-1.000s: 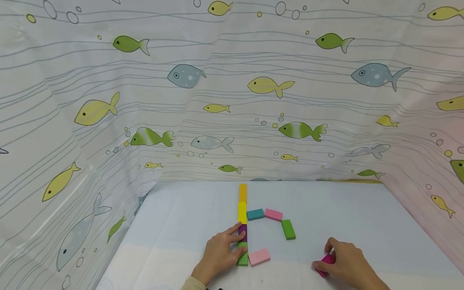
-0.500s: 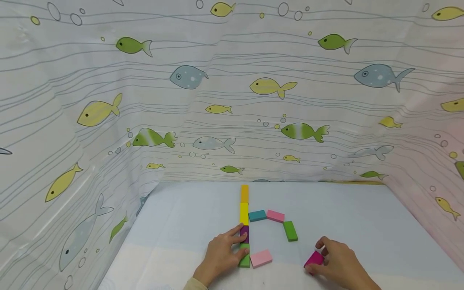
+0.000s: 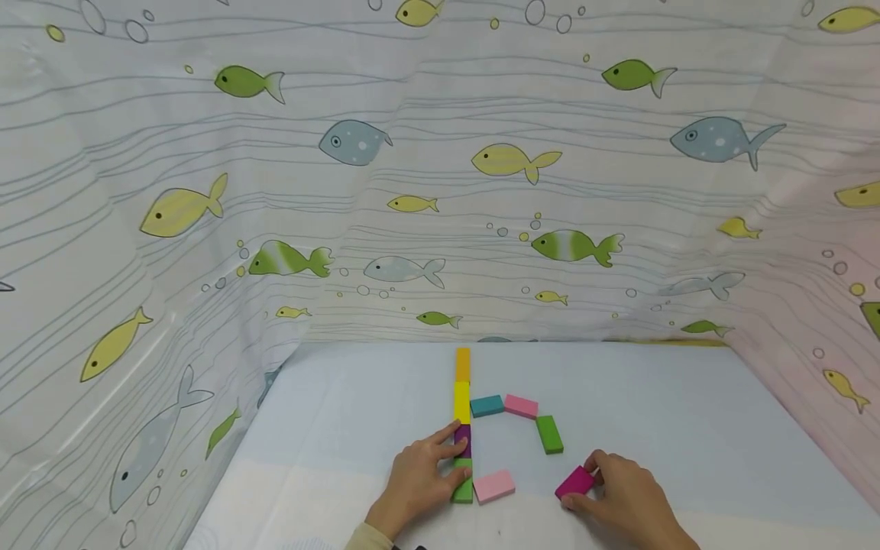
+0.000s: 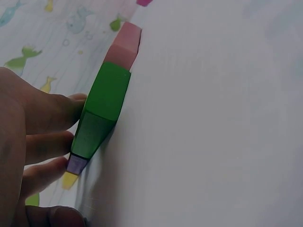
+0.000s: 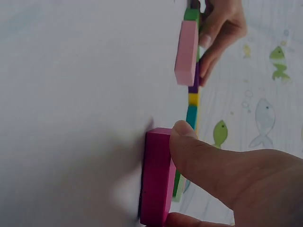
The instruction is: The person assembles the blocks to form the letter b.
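My right hand (image 3: pixel 629 493) pinches a magenta block (image 3: pixel 574 483) between thumb and fingers, low over the white table. In the right wrist view the thumb lies along one end of the magenta block (image 5: pixel 157 177). My left hand (image 3: pixel 421 483) rests its fingertips on a straight column of blocks: the purple block (image 3: pixel 463 441) and the near green block (image 3: pixel 463 489) lie under them. Farther up that column are a yellow block (image 3: pixel 462 402) and an orange block (image 3: pixel 463 365). A light pink block (image 3: pixel 494 486) lies beside the near green one, its left end close against it.
From the yellow block a curve of blocks runs right: a teal block (image 3: pixel 486 406), a pink block (image 3: pixel 521 406) and a second green block (image 3: pixel 549 435). A fish-patterned sheet (image 3: pixel 440 229) rises behind and beside the white table (image 3: pixel 674 412).
My right hand has slid left with the magenta block, bringing it nearer the light pink and second green blocks. The left hand stays on the column.
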Available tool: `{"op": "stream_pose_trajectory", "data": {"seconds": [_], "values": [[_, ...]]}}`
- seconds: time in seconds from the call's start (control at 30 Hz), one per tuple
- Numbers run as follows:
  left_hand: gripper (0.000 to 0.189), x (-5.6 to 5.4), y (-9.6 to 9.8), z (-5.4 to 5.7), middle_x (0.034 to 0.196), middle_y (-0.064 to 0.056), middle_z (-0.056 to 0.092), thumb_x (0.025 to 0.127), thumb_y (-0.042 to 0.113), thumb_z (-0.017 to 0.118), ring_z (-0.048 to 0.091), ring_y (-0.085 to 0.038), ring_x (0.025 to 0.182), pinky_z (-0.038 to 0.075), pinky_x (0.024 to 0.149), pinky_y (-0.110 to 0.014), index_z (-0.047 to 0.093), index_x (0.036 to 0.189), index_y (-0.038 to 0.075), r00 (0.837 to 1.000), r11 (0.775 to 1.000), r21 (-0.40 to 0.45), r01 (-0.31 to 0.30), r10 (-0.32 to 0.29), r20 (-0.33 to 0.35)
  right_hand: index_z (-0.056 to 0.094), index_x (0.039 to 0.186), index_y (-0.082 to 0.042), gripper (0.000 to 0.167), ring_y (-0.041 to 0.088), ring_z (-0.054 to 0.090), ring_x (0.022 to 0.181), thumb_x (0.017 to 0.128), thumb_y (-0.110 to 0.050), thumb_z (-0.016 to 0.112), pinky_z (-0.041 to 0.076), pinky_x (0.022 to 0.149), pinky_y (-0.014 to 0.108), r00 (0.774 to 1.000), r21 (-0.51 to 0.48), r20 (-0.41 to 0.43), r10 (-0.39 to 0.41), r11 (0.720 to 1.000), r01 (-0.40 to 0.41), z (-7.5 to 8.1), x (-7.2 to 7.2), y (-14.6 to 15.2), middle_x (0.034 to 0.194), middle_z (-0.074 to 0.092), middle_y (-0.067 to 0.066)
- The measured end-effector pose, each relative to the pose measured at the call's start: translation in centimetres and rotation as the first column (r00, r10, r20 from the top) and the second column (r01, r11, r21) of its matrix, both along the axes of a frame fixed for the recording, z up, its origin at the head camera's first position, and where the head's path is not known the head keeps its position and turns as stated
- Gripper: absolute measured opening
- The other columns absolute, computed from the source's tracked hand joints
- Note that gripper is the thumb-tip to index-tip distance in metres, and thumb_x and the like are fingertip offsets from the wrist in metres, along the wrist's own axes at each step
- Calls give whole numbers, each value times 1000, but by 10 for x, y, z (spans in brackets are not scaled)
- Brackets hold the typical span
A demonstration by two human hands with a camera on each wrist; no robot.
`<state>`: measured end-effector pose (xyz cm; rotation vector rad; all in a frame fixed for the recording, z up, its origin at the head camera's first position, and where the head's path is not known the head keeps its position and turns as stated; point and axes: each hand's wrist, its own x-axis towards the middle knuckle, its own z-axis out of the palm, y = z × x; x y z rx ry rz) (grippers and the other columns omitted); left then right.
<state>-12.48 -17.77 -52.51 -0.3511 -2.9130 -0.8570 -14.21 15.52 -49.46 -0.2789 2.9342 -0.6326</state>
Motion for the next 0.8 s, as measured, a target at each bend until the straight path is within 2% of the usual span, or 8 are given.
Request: {"op": "stream_pose_trajectory", "data": {"seconds": [0.1,0.4,0.8], "values": [[46,1,-1,-1,153,2,62,92,42,78,68,-33,131,64,87,-42,75,133,20,1000,1000,2,7,-7,-7,69,97,-13,59,13,55,74,67,-54,96,51,66,34,1000,34,-26,7,999,-7,1,-1,-13,81,63,-4],[46,-1,0,-2,155,5,61,93,43,78,67,-30,133,63,94,-46,75,134,22,1000,1000,-3,-2,2,11,70,98,-13,57,12,51,70,69,-55,95,45,60,31,991,65,-123,58,997,-50,3,-2,-39,77,58,-6],[46,-1,0,-2,155,5,61,93,44,78,67,-30,133,63,92,-42,75,134,23,1000,1000,-6,-9,9,19,73,101,-12,61,12,48,68,68,-58,95,39,59,27,994,73,-90,58,996,-51,5,-5,-60,74,53,-6]]}}
